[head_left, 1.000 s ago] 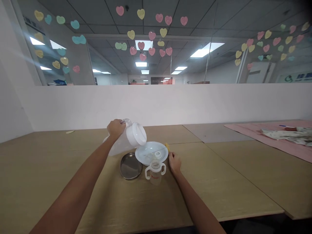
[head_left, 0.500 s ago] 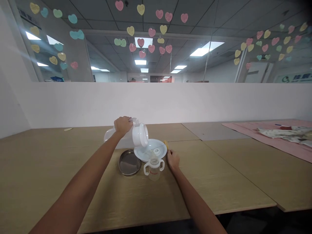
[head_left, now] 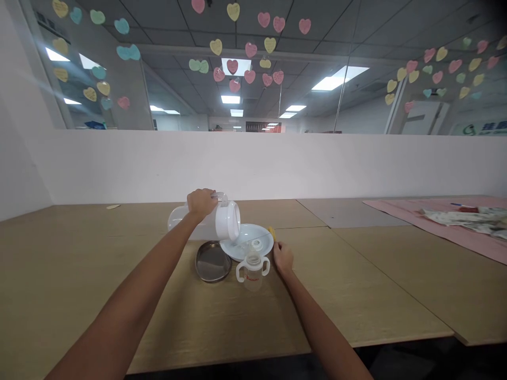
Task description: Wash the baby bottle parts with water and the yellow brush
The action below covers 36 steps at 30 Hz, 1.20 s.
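My left hand is wrapped round the handle of a clear plastic pitcher with a white lid. The pitcher is tipped on its side, lid end to the right, over the left rim of a white dish. A bottle nipple and its white collar lie in the dish. My right hand is curled closed at the dish's right side, by a small yellow thing; what its fingers grip is hidden. In front stands an uncapped baby bottle with two white handles.
A round metal tray sits left of the bottle. At the far right, a pink cloth carries white fabric. A pale flat piece lies near the back wall. The wooden table ends at a front edge.
The view has shifted slightly. Both hands keep almost the same places, and the pitcher stays tipped over the dish.
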Motion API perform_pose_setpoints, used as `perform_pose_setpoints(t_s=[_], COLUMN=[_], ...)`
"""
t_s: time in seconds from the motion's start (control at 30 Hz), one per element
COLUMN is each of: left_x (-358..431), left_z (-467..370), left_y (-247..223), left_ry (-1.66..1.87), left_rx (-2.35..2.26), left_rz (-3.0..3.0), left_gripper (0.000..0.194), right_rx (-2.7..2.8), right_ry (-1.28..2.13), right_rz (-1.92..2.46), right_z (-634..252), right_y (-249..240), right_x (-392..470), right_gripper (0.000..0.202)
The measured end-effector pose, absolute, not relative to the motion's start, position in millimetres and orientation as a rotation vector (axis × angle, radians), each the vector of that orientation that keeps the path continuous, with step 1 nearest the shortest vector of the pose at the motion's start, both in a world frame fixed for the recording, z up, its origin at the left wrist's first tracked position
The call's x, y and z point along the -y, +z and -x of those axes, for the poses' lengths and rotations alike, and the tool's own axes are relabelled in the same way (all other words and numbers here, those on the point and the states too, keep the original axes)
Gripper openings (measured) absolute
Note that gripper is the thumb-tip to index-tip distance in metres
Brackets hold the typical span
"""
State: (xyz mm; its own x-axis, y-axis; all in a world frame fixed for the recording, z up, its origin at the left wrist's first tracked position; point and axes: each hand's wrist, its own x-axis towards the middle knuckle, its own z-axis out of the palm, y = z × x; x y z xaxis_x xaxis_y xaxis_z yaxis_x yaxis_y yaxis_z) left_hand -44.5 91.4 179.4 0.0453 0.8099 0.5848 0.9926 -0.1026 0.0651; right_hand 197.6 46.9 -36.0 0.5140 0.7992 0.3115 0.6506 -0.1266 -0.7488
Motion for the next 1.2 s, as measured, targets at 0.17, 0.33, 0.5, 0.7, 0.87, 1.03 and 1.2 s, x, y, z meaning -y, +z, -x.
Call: perform_pose_setpoints(t_s=[0.17,0.33,0.5,0.7,0.87,1.03,1.2], left_x=[-86.8,-85.5,-90.6,-98.0,-96.4,-83.7,-66.9], left_z=[45.1,46.3,49.6,62.1,71.6,64.0,45.9], left_y=[181.3,182.2,178.3,173.3,176.5,186.8,193.1], left_ry=[-0.687,-0.674,-0.706,-0.902,-1.219,-1.337,-1.201], left_rx=[1.781,1.784,1.768,1.909,1.99,1.81,1.626], left_rz=[1.975,1.972,1.951,1.864,1.81,1.959,2.17], left_gripper=[0.039,0.038,0.042,0.037,0.03,0.024,0.019], right_rx=[1.225,1.242,1.237,1.269,1.274,1.291,1.317], right_ry=[0.168,0.173,0.175,0.153,0.144,0.149,0.153], right_rz=[1.854,1.857,1.865,1.872,1.891,1.901,1.897], right_z=[-197.9,-198.9,-198.7,-199.1,-199.3,-199.7,-200.6], right_y=[-36.8,-37.7,-39.8,-40.2,-39.8,-40.3,-41.6], right_x=[-47.7,-48.8,-50.9,-50.8,-50.6,-50.4,-50.7], right_gripper=[0.041,0.041,0.041,0.04,0.039,0.037,0.037])
